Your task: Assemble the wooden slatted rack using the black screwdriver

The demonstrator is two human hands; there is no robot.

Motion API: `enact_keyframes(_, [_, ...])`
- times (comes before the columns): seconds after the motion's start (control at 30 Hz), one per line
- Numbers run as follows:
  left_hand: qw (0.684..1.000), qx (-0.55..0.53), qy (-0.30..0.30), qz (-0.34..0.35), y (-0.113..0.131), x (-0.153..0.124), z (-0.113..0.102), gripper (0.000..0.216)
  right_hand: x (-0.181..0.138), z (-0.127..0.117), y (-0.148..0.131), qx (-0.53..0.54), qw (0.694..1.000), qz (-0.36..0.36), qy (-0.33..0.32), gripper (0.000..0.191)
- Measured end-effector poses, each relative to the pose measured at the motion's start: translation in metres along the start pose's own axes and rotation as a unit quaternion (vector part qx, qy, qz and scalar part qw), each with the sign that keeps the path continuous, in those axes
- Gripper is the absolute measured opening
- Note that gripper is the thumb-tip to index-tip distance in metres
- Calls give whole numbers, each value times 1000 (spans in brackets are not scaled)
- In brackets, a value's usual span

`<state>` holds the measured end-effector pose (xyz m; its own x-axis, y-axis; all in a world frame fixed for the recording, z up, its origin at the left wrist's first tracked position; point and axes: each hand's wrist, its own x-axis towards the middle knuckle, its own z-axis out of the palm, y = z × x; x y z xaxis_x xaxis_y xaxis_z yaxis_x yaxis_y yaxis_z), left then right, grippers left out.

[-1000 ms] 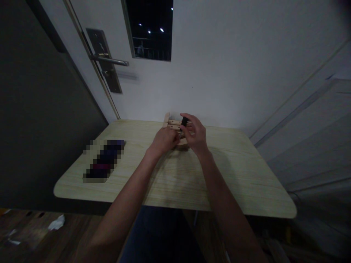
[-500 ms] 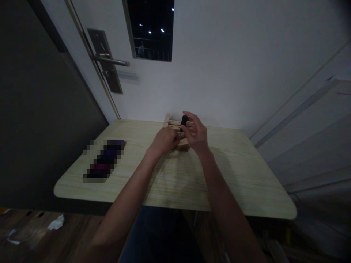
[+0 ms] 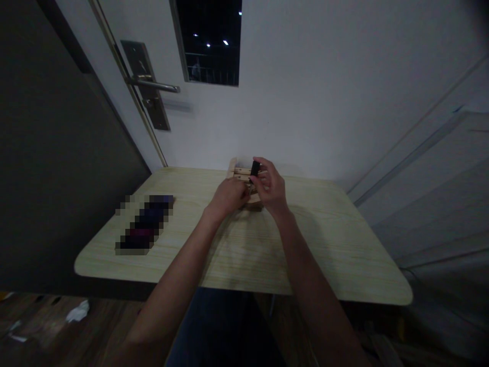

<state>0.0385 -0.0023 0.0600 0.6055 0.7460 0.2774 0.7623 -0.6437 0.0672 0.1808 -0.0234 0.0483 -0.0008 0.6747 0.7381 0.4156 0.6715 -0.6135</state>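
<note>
A small slatted wooden piece point(image 3: 241, 172) stands near the back edge of the table, pale, with dark holes or screw heads along its slats. My right hand point(image 3: 272, 189) grips a screwdriver point(image 3: 255, 168) by its black handle, which is upright with a slight tilt. Its shaft points down at the wood, and the tip is hidden. Against the front of the wooden piece lies my left hand point(image 3: 229, 198), its fingers curled in close to the screwdriver's shaft. What those fingers pinch is out of sight.
The light wood-grain table point(image 3: 244, 255) butts against a white door with a metal handle point(image 3: 160, 86). A blurred-out dark item point(image 3: 148, 224) lies at the table's left. Crumpled white paper point(image 3: 78, 311) is on the floor at lower left.
My right hand and the screwdriver have shifted slightly left, and the grip on the handle has turned a little. My left hand stays in nearly the same place.
</note>
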Motion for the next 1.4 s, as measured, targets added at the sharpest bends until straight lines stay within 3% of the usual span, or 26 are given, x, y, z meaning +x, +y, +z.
enact_keyframes(0.1, [1000, -5, -2, 3, 0, 0, 0, 20, 0, 2, 0, -14, 1000, -9, 13, 36])
enact_keyframes(0.37, [1000, -21, 6, 3, -1, 0, 0, 19, -3, -4, -5, 23, 999, 2, -41, 40])
enact_keyframes(0.63, [1000, -30, 4, -3, 1, 0, -1, 19, -3, 2, 3, -47, 999, -12, 22, 41])
enact_keyframes(0.93, [1000, -12, -1, 7, 0, 0, -1, 19, -4, -2, -4, 9, 1000, 2, -24, 39])
enact_keyframes(1.4, [1000, -17, 2, 5, -1, 0, 1, 18, -3, -3, -1, -102, 994, -39, 21, 40])
